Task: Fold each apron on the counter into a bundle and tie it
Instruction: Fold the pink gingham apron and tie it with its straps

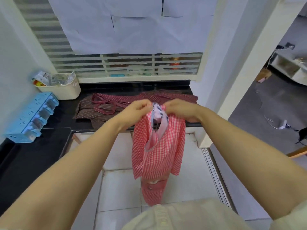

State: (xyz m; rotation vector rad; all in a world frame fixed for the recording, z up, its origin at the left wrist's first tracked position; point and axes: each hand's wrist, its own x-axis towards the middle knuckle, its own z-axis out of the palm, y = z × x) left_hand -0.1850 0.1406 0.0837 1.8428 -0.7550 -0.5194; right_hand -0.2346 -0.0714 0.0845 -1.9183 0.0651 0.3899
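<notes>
A red-and-white checked apron (pixel 159 151) hangs in the air in front of the black counter (pixel 54 117), its lower end reaching down toward the tiled floor. My left hand (pixel 136 110) pinches its top edge on the left, and my right hand (pixel 181 110) pinches the top edge on the right. A striped neck band (pixel 157 112) loops between the two hands. A maroon striped apron (pixel 126 105) lies spread flat on the counter behind, its straps loose on top.
A cream basket (pixel 61 90) with packets stands at the counter's back left. A blue plastic organiser (pixel 31 117) lies along the left wall. A window with blinds rises behind the counter. A white pillar (pixel 232 80) stands to the right, with a doorway beyond.
</notes>
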